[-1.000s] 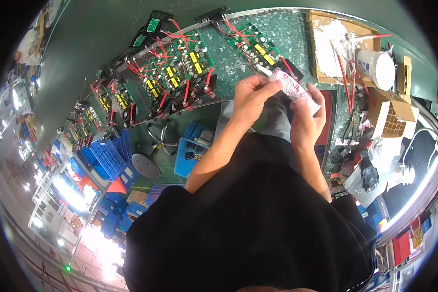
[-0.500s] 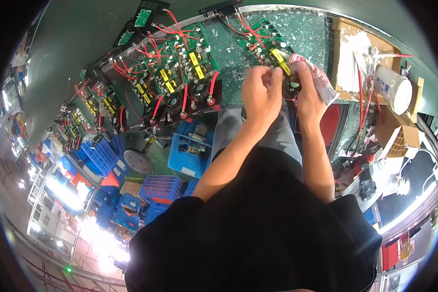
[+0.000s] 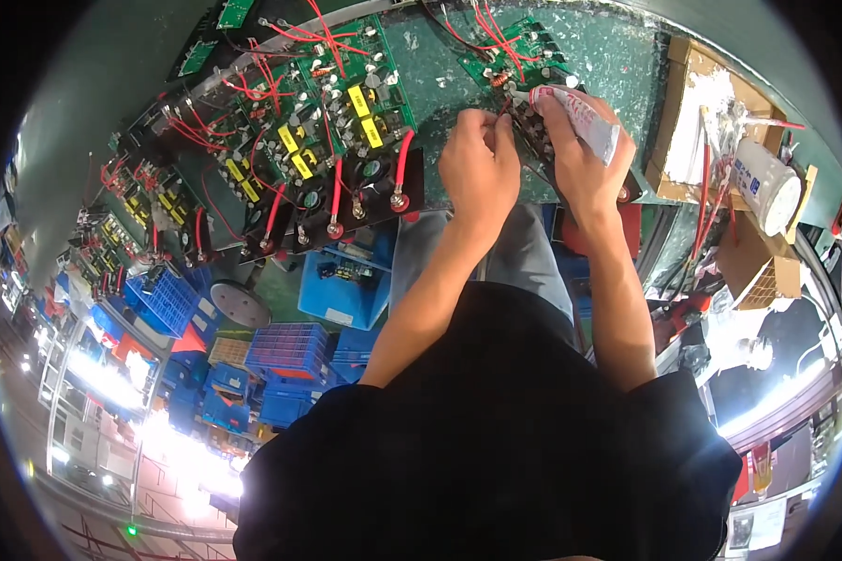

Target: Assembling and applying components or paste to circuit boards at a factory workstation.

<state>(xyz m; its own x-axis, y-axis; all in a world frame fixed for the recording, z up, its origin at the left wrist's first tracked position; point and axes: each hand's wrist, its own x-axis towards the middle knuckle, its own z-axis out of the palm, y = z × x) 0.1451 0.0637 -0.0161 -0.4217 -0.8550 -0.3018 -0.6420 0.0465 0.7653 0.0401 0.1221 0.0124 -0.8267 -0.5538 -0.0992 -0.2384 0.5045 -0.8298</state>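
Head view: green workbench (image 3: pixel 617 56) runs across the far side, rows of green circuit boards (image 3: pixel 332 103) with red wires to the left, blue crates (image 3: pixel 285 351) stacked on the floor below. Right hand (image 3: pixel 580 159) closed around a white tube (image 3: pixel 585 117), nozzle pointing left at a dark circuit board (image 3: pixel 543 131) (partly hidden). Left hand (image 3: pixel 480 168) just left of it, fingertips pinched together; cannot tell what they pinch. Cardboard box (image 3: pixel 697 122) far right.
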